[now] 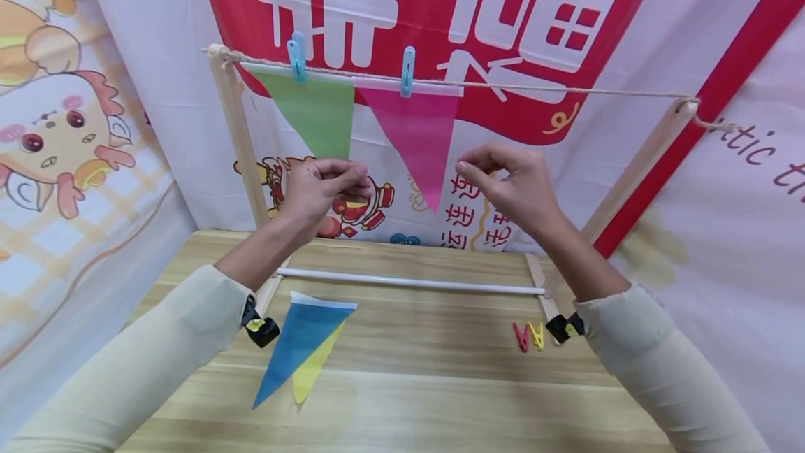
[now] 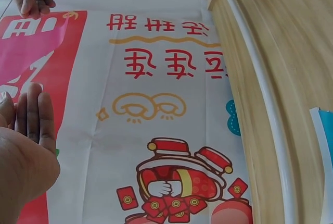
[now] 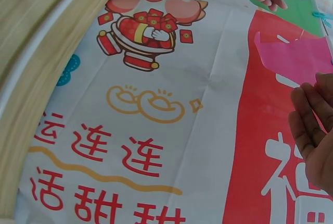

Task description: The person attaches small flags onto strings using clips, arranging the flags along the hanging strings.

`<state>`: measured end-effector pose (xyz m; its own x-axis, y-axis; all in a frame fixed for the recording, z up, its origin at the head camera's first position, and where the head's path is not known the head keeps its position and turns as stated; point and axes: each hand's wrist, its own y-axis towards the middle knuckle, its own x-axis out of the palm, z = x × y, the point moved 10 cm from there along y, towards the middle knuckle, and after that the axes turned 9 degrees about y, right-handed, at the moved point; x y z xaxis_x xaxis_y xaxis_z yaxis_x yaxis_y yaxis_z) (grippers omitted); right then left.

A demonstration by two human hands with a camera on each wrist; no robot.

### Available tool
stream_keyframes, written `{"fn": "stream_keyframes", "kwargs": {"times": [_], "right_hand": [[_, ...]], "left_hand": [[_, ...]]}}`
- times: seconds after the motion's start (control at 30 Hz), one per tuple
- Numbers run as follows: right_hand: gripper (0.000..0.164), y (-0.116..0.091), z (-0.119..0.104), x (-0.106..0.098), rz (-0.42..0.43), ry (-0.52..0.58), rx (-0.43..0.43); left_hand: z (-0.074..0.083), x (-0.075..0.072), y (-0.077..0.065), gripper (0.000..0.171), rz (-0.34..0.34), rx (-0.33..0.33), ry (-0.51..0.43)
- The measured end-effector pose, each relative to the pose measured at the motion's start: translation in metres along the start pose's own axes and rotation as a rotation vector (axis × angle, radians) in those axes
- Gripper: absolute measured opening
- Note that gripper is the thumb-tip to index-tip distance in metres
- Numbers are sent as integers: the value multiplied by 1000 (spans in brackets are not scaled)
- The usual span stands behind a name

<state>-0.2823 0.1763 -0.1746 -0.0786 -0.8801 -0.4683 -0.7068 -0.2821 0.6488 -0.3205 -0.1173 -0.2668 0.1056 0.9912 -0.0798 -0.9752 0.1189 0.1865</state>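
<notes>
A green pennant (image 1: 321, 110) and a pink pennant (image 1: 418, 124) hang from a twine line (image 1: 534, 88). One light blue clothespin (image 1: 297, 58) sits over the green pennant's top edge, another blue clothespin (image 1: 407, 72) over the pink one's. My left hand (image 1: 323, 191) hovers before the green pennant's lower tip, fingers loosely bent and holding nothing. To the right of the pink pennant is my right hand (image 1: 512, 177), likewise without anything in it. Both wrist views show relaxed fingers (image 2: 39, 114) with nothing between them.
Wooden posts (image 1: 235, 131) hold the line, with a white rod (image 1: 409, 281) low between them. On the wooden table (image 1: 428, 404), a blue pennant (image 1: 302, 334) partly covers a yellow pennant (image 1: 314, 365). Near the right foot lie a red clothespin (image 1: 521, 337) and a yellow clothespin (image 1: 537, 335).
</notes>
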Motion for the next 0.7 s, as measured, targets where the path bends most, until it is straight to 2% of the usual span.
{"fn": "stream_keyframes", "kwargs": {"times": [0.2, 0.47, 0.7], "right_hand": [[20, -7, 6, 1, -12, -1, 5], [19, -18, 19, 3, -22, -9, 42], [21, -25, 28, 3, -32, -18, 70]], "left_hand": [[-6, 0, -2, 24, 2, -21, -6], [-9, -3, -3, 20, -6, 11, -12], [-16, -6, -5, 17, -8, 2, -19]]}}
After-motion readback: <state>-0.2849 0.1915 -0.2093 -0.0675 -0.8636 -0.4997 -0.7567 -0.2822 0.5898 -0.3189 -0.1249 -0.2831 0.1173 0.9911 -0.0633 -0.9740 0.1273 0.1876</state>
